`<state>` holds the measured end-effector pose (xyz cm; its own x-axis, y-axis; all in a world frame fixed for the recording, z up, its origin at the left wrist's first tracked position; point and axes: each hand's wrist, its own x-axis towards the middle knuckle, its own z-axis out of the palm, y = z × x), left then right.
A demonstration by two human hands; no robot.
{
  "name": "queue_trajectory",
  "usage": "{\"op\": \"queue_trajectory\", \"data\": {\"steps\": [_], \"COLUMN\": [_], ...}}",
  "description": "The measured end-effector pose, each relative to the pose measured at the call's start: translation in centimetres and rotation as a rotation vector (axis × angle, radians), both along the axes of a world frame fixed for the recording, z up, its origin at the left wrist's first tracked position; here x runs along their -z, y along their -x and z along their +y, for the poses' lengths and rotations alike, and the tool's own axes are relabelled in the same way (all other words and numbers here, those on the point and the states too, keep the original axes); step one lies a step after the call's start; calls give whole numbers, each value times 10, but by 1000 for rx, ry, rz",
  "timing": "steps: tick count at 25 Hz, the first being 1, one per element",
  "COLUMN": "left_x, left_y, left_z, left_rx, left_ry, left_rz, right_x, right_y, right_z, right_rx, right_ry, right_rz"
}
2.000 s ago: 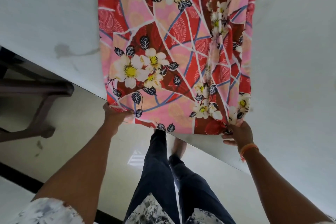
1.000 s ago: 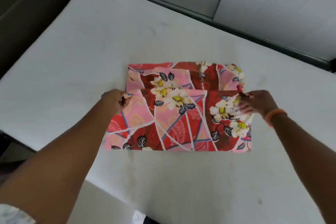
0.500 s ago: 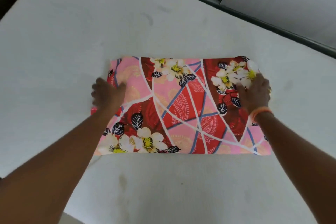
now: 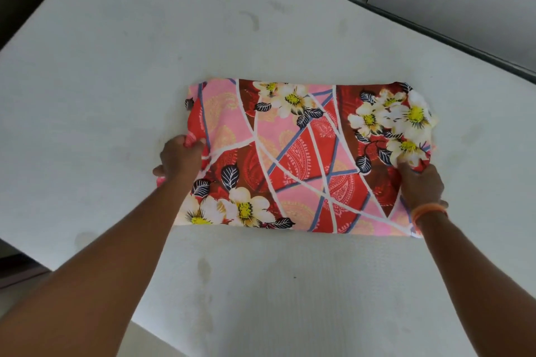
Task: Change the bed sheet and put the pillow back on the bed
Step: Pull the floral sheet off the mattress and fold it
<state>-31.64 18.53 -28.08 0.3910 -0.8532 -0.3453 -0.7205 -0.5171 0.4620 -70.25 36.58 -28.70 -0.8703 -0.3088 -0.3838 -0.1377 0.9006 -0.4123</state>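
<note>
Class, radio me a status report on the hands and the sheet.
Left hand grips folded sheet at its left edge. Right hand grips right edge. Sheet lies on bare mattress. Nothing in the way.

Both bare arms reach up from the lower corners of the frame toward its middle. The left hand (image 4: 180,159) sits left of centre, fingers curled in a grip. The right hand (image 4: 421,186), at right, has fingers bent downward, an orange band (image 4: 428,209) on its wrist.
</note>
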Motion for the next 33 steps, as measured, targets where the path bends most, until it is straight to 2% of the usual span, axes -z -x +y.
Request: {"op": "queue_trajectory", "data": {"steps": [2,4,7,9,10,14,16,18,21,23,24,27,29,31,32,33], "left_x": [-14,-31,-35,-23,-18,-12,-10,-8,-6,-13,-15,-17,-13,-13,-12,-9], "left_y": [-1,-15,-51,-74,-81,-94,-105,-118,-129,-133,-135,-130,-117,-102,-96,-90], "left_z": [-7,5,44,66,73,94,113,131,141,143,143,152,166,179,185,192], "left_rx": [-68,-18,63,8,-35,-113,-88,-5,28,75,158,418,431,419,523,702], "left_ry": [31,70,67,-24,-67,-194,-286,-340,-325,-363,-401,-499,-374,-107,68,221], "left_rz": [0,-9,-17,-19,36,449,560,564,445,384,270,-347,-534,-571,-563,-507], "right_x": [-2,-9,-18,-17,-16,-17,-21,-23,-16,-16,-16,-8,-6,-10,-13,-15], "right_y": [7,11,15,12,8,-7,-16,-21,-14,-9,-12,-30,-43,-59,-68,-77], "right_z": [-3,-2,-1,8,15,56,80,98,100,102,107,128,132,132,136,143], "right_rx": [-111,-237,-356,-377,-370,-257,-299,-333,-315,-280,-292,-316,-215,-67,-82,-235], "right_ry": [22,37,-36,-101,-95,80,106,81,28,-48,-111,-236,-153,-43,-5,-7], "right_rz": [51,79,-34,-129,-137,-119,-179,-229,-222,-322,-369,-329,-280,-224,-147,-3]}}
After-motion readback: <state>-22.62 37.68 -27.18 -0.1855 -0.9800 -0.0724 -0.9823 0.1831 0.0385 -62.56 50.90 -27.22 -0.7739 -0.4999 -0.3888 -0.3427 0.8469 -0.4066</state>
